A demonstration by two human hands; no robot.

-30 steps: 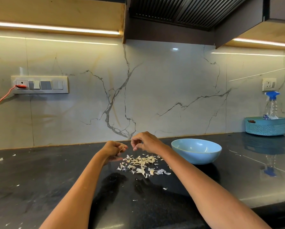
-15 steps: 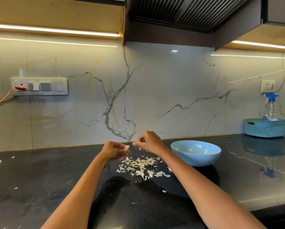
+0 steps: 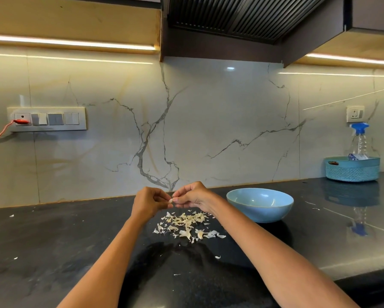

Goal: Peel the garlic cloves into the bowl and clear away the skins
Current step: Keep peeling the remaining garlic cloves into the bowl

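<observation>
Peeling step: left hand and right hand both pinch a garlic clove above the skins (bowl at three o'clock), probably stripping next

Both forearms bare; no sleeves show.

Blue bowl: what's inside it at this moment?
The blue bowl shows only bare glazed inner wall at the back; its near rim hides the bottom, so peeled cloves there cannot be seen.
</observation>
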